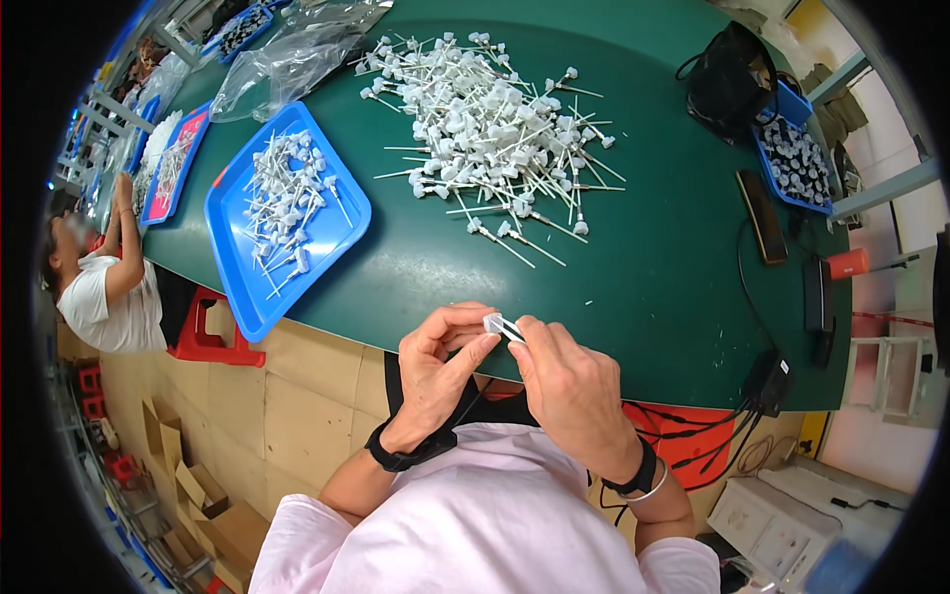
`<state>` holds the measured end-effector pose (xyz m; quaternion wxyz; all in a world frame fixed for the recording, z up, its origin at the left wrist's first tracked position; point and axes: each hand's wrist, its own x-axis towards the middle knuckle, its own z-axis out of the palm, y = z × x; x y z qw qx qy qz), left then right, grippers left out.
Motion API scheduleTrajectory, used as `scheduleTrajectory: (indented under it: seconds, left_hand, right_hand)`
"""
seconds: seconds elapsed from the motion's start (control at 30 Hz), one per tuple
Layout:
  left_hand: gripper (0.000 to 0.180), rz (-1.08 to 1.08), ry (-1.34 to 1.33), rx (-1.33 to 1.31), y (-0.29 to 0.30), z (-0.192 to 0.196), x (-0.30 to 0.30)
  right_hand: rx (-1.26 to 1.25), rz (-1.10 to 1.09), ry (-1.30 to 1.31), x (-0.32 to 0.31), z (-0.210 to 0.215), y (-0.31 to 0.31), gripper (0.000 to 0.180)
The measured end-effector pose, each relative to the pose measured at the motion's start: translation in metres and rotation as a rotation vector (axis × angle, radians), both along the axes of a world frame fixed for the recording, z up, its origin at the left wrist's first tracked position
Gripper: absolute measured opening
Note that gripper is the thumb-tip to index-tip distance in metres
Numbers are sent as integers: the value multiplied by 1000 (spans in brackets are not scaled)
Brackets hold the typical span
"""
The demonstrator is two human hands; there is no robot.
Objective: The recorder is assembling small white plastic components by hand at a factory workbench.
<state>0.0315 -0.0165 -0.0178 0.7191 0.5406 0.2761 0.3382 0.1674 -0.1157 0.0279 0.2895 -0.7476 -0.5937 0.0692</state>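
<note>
Over the near edge of the green table, my two hands meet in front of my chest. My left hand (445, 358) is closed, its thumb and fingertips pinching a small white plastic pump head (493, 323). Close against it, my right hand (572, 384) is closed on a thin white tube (512, 331) that points at the head. Two pale strips show there; I cannot tell whether the tube is seated in the head. Beyond my hands lies a large heap of white pump heads with thin tubes (495, 129). More of them lie in a blue tray (230, 223) on the left.
A clear plastic bag (297, 64) lies behind the tray. At the right are a black bag (730, 81), a phone (760, 218), a blue tray of dark-and-clear parts (797, 163) and cables (757, 386). A co-worker (114, 282) sits at the far left by a red stool (213, 332).
</note>
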Motion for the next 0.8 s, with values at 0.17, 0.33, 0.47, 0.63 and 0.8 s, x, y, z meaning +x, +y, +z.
scheduleTrajectory:
  seconds: [0.17, 0.33, 0.47, 0.63, 0.8]
  left_hand:
    - [24, 6, -2, -27, -1, 1, 0]
    - [22, 12, -40, -34, -3, -2, 0]
    - [23, 14, -36, -39, -3, -4, 0]
    - [23, 32, -34, -18, -6, -3, 2]
    - [23, 52, -28, 4, -7, -3, 2]
  right_hand:
    - [4, 8, 8, -1, 0, 0, 18]
    - [-6, 21, 16, 1, 1, -2, 18]
    - [-21, 17, 2, 0, 3, -1, 18]
    - [-16, -2, -34, -2, 3, -2, 18]
    - [9, -2, 42, -4, -1, -2, 17]
